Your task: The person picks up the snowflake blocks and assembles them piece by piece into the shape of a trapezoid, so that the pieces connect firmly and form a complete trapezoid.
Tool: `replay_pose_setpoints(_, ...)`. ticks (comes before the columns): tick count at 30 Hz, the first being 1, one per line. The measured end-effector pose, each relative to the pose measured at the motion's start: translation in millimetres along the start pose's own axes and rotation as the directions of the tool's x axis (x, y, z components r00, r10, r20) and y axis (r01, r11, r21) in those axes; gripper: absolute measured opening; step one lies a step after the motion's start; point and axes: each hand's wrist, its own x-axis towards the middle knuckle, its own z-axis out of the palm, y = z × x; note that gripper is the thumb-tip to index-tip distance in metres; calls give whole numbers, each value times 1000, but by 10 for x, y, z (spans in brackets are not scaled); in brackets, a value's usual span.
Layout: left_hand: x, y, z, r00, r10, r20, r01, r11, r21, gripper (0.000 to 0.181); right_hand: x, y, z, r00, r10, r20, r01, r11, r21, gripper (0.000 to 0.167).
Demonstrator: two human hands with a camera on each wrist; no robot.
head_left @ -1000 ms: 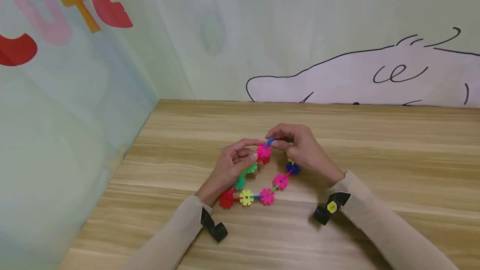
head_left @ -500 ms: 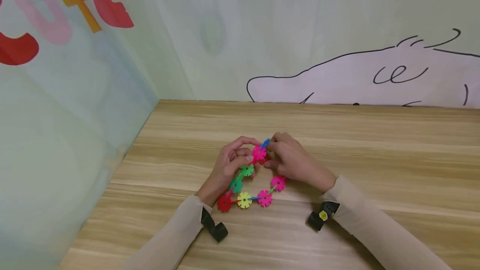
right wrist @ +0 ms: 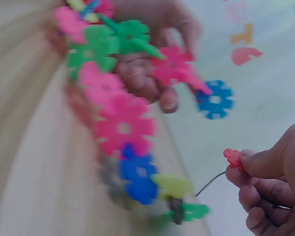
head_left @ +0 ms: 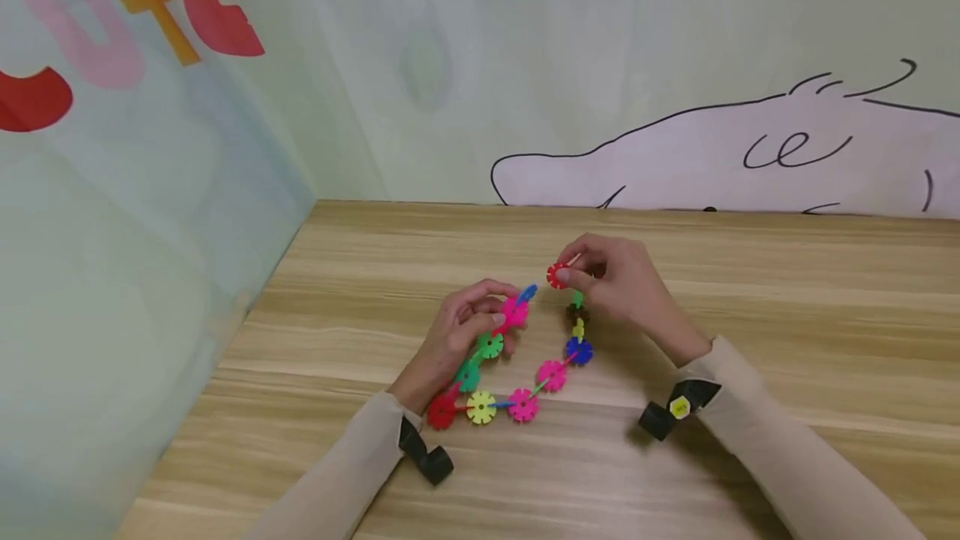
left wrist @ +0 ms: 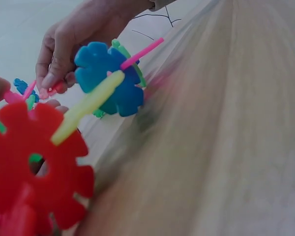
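Observation:
A chain of notched plastic flower discs in several colours curves over the table between my hands. My left hand [head_left: 471,325] pinches a pink disc [head_left: 514,312] near one end of it, with a blue disc [head_left: 528,294] fixed at the tip. My right hand [head_left: 618,286] pinches a red disc [head_left: 557,276] between thumb and index finger. In the right wrist view this small red disc [right wrist: 232,157] appears apart from the chain, whose other end is a green disc [right wrist: 195,211]. A larger red disc [left wrist: 37,164] of the chain fills the left wrist view's near corner.
The wood-grain table [head_left: 787,290] stretches around both hands. Printed sheets stand behind it and on the left, one with a line drawing [head_left: 675,157]. Black wrist cameras [head_left: 435,465] are strapped over both sleeves.
My right hand has left the blue disc, moved in beside my left hand, then drawn back right with a red disc in its fingers. The left hand keeps its pinch on the pink disc.

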Motion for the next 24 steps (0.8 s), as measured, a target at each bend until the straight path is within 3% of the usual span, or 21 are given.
replay_pose_setpoints(7,0,4,4,999,-32,-26,30,997,-71,21,13,-43,-117,999,51,-11,-50,996,78,14)
replay_pose_setpoints(13,18,10,11,997,-69,-24,65,990,-124,10,-4,-97,-97,999,43,19,-46,986,163,14)
replay_pose_setpoints(19,34,19,8,996,-89,-4,88,988,-126,42,-19,-138,-79,999,37,32,-42,979,197,13)
replay_pose_setpoints(24,27,19,7,995,-99,-2,98,991,-92,41,-29,-157,-72,999,22,41,-30,977,209,15)
